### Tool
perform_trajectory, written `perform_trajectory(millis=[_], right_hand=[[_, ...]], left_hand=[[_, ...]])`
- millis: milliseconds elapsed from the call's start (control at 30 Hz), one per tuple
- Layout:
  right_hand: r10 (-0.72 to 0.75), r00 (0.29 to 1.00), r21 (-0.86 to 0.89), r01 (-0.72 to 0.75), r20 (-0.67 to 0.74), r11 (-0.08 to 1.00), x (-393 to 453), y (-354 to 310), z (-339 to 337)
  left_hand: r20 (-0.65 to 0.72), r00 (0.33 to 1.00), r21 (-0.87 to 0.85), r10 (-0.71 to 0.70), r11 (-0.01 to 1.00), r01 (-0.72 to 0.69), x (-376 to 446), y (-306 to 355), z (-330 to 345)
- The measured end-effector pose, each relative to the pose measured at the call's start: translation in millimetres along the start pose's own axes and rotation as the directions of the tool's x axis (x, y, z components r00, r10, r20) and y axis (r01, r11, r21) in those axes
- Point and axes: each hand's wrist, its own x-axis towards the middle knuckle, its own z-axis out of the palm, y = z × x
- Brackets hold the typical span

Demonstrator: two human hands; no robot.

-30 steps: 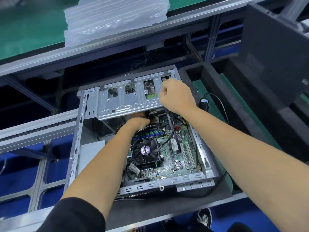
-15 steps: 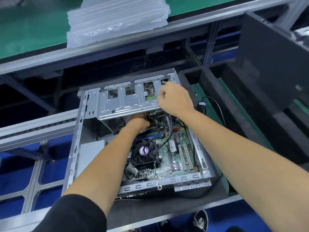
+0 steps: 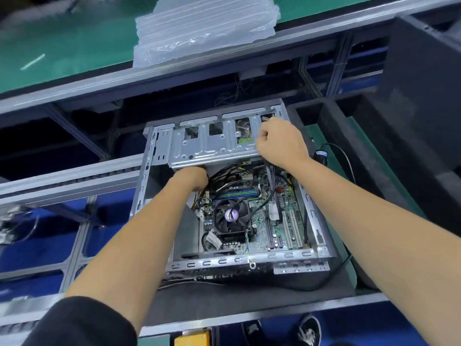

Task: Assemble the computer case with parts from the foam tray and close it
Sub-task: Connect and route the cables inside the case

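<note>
The open grey metal computer case lies flat on the black foam tray. My right hand curls on the silver drive cage. My left hand reaches under it; I cannot tell its fingers. I should keep the black wires clear and push gently.

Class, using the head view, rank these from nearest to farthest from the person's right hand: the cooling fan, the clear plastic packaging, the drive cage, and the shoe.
From the right hand:
1. Drive cage: right under the hand, at the case's far end.
2. Cooling fan: inside the case, nearer the person.
3. Clear plastic packaging: up on the green belt, beyond the case.
4. Shoe: at the bottom edge, on the floor.
</note>
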Motion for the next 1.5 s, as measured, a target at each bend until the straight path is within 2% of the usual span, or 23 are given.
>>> perform_trajectory(millis=[133,333,567,733,900,967,1033,1100,1167,1233,1333,1400,1467,1500], right_hand=[[-0.008,1.0,-0.002,0.008,-0.013,1.0,0.0,0.0,0.2],[0.002,1.0,-0.01,-0.002,-0.013,1.0,-0.3,-1.0,-0.1],[-0.005,1.0,-0.012,0.005,-0.014,1.0,-0.1,-0.6,0.8],[-0.008,1.0,-0.03,0.008,-0.018,1.0,0.3,-0.9,1.0],[-0.007,1.0,-0.029,0.007,-0.021,1.0,1.0,0.2,1.4],[-0.008,1.0,-0.028,0.007,-0.021,1.0,1.3,0.2,2.1],[-0.01,1.0,-0.035,0.009,-0.019,0.999,1.7,0.3,2.3],[-0.007,1.0,-0.04,0.007,-0.018,0.999,1.3,0.4,2.6],[-0.005,1.0,-0.044,0.004,-0.02,0.999,1.3,0.6,2.4],[-0.008,1.0,-0.045,0.008,-0.019,0.999,1.2,0.4,2.8],[-0.007,1.0,-0.05,0.006,-0.019,0.999,1.7,0.0,3.1],[-0.003,1.0,-0.045,0.002,-0.025,0.999,1.3,-0.4,2.6],[-0.009,1.0,-0.041,0.008,-0.023,0.999,0.6,-1.2,2.5],[-0.01,1.0,-0.036,0.009,-0.021,0.999,0.6,-1.3,2.4]], left_hand=[[0.004,1.0,0.005,-0.021,1.0,0.021,-4.0,-2.4,2.9],[0.151,0.988,0.015,-0.014,1.0,0.011,-1.5,-9.0,2.2],[0.114,0.993,0.109,0.013,0.994,-0.026,-2.4,-2.9,1.0],[0.039,0.997,-0.015,0.063,0.998,-0.063,1.4,-10.9,2.1],[-0.097,0.972,-0.029,0.213,0.976,-0.217,0.3,-10.0,7.4],[-0.071,0.969,-0.149,0.236,0.958,-0.244,-1.4,-10.2,6.5],[0.0,0.962,-0.371,0.272,0.894,-0.252,-3.0,-11.3,5.2],[0.014,0.953,-0.43,0.302,0.862,-0.267,-7.7,-11.8,4.2],[-0.041,0.951,-0.371,0.307,0.879,-0.299,-10.7,-8.6,3.2],[-0.078,0.945,-0.238,0.319,0.914,-0.328,-15.3,-7.0,1.2],[-0.112,0.911,0.177,0.397,0.91,-0.375,-28.4,-2.0,0.6],[-0.134,0.88,0.326,0.455,0.859,-0.395,-37.2,4.9,-0.6],[-0.114,0.842,0.258,0.527,0.834,-0.488,-41.3,12.8,-0.6],[-0.106,0.823,0.127,0.558,0.829,-0.545,-41.6,16.2,-0.4]])
